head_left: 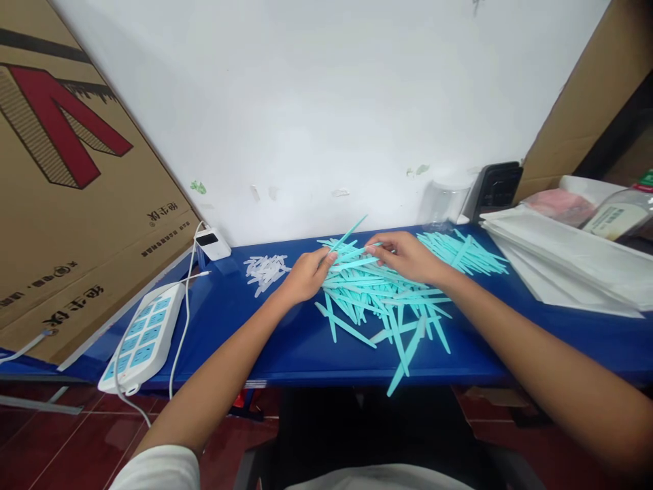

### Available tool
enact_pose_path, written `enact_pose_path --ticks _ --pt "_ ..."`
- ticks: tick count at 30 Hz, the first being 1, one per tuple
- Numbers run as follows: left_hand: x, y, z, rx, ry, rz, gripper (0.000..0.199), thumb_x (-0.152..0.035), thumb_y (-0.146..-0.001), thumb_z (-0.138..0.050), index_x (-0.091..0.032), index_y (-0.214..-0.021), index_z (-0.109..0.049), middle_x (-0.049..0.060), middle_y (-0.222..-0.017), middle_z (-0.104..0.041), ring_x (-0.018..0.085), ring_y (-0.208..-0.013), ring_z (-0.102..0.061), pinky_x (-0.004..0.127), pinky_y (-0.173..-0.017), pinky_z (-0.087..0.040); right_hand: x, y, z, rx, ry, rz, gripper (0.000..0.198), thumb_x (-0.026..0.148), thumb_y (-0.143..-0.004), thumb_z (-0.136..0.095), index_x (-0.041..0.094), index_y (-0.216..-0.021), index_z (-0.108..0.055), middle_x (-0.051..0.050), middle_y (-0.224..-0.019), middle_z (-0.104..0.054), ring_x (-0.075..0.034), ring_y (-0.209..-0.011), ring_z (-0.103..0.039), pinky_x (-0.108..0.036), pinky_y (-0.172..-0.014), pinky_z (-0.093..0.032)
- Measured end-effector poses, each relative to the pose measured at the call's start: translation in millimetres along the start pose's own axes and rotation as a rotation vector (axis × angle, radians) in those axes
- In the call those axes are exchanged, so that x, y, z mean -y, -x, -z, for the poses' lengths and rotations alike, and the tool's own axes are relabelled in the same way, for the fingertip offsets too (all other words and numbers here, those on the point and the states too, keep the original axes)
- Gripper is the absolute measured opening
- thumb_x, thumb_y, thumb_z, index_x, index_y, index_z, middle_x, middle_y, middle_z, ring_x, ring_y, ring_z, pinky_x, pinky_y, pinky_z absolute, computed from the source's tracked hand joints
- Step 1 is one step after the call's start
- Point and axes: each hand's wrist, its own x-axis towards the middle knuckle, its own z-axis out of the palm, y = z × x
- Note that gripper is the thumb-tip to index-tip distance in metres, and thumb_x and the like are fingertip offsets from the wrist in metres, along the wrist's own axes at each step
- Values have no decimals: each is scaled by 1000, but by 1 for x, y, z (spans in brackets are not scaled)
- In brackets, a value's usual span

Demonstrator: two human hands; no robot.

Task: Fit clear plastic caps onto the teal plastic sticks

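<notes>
My left hand point(309, 273) is closed around a thin turquoise plastic stick point(353, 230), shaped like an eyebrow razor, which points up and to the right. To its right, my right hand point(400, 255) pinches a piece of the same turquoise between thumb and forefinger, most of it hidden by the fingers. Both hands are over a loose heap of turquoise sticks point(364, 289), some with pale, greyish ends. A second, neater pile of turquoise sticks point(462, 252) lies beyond my right wrist. Left of my left hand is a small pile of clear, whitish plastic pieces point(265, 272).
On the left of the blue table point(219, 340) are a white power strip point(145, 337), cables and a small white device point(213, 243) beside a large cardboard box point(76, 204). White packets point(571, 252), a bottle point(620, 214) and a clear container point(449, 199) stand or lie at right.
</notes>
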Motion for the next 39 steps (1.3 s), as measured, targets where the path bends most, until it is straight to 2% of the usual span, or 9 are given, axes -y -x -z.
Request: enact_pose_path --ticks 5,10,13,16,19,25,29,33,39 --pt "1 1 5 -49 53 25 49 -53 -109 -34 -18 -85 -58 -1 -67 -57 16 -64 -54 28 -66 -39 -6 -1 6 -11 -29 -22 44 60 -96 -61 18 -100 -74 -6 -79 -69 -20 -71 -63 -31 -63 -48" --pt "-3 1 3 -25 74 23 54 -57 -108 -36 -17 -88 -66 0 -70 -58 16 -67 -54 27 -66 -40 5 0 4 -37 54 50 46 60 -98 -56 18 -96 -75 -6 -86 -71 -17 -70 -57 -30 -63 -44" --pt "-3 1 2 -43 62 17 55 -56 -108 -36 -16 -97 -72 1 -75 -62 16 -70 -55 27 -68 -40 9 2 1 -46 -18 -30 48 62 -98 -56 18 -98 -73 -1 -69 -63 -14 -57 -51 -28 -55 -40" --pt "-1 0 2 -109 37 30 53 -56 -108 -38 -16 -93 -70 1 -77 -63 16 -71 -55 27 -69 -40 9 2 1 -30 -121 -131 50 66 -96 -59 17 -100 -70 2 -58 -55 -12 -46 -46 -26 -46 -36" --pt "2 -1 4 -164 39 63 51 -57 -107 -40 -17 -84 -63 1 -75 -62 16 -71 -54 27 -69 -40 8 2 2 -68 -155 -141 53 69 -92 -62 16 -97 -70 0 -61 -58 -11 -46 -49 -26 -43 -37" --pt "0 0 6 -186 -14 60 51 -55 -108 -39 -18 -85 -66 -1 -70 -56 15 -67 -51 28 -65 -36 8 0 1 -118 -265 -160 59 73 -84 -70 15 -95 -70 0 -63 -60 -11 -46 -50 -26 -44 -40" --pt "-6 2 11 -211 -98 40 48 -52 -108 -40 -18 -82 -62 -2 -65 -50 15 -63 -50 29 -64 -32 12 0 0 -124 -338 -181 59 70 -80 -77 14 -96 -74 -2 -67 -65 -10 -47 -52 -26 -44 -42" --pt "-10 3 14 -197 -129 39 48 -50 -109 -38 -19 -82 -62 -2 -63 -52 15 -61 -51 29 -64 -32 16 1 2 -152 -341 -178 58 66 -79 -80 14 -106 -78 -5 -71 -71 -10 -47 -53 -26 -43 -44" --pt "-8 0 11 -196 -176 27 49 -51 -109 -36 -20 -78 -58 0 -65 -55 16 -62 -53 30 -65 -34 12 -1 0 -201 -346 -157 58 64 -76 -83 14 -105 -80 -8 -75 -75 -12 -50 -56 -26 -44 -47"
